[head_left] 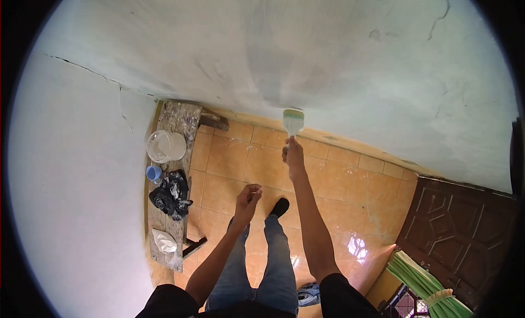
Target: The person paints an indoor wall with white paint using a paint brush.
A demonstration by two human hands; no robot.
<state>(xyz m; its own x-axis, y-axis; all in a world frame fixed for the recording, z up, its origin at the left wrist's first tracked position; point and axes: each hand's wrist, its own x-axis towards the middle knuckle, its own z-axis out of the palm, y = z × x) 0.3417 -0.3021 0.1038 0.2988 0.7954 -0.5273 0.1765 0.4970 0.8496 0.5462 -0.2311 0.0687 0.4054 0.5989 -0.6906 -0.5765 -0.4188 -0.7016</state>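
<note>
My right hand point(293, 154) is wrapped round the handle of a wide paintbrush point(293, 121), reaching forward. The brush points away from me, its greenish bristles right at the pale wall point(350, 72). A darker streak runs up the wall beyond the bristles. My left hand point(249, 203) hangs over the tiled floor in front of my legs, its fingers curled into a pinch. A small whitish spot shows at those fingertips, and I cannot tell what it is.
On the left stands a paint-spattered wooden bench point(179, 118) with a whitish bucket point(167, 147), a blue cup point(153, 173), a black plastic bag point(172, 195) and a white bag point(164, 240). A dark carved door point(456, 225) and green curtain point(418, 279) are at right. Cracks mark the walls.
</note>
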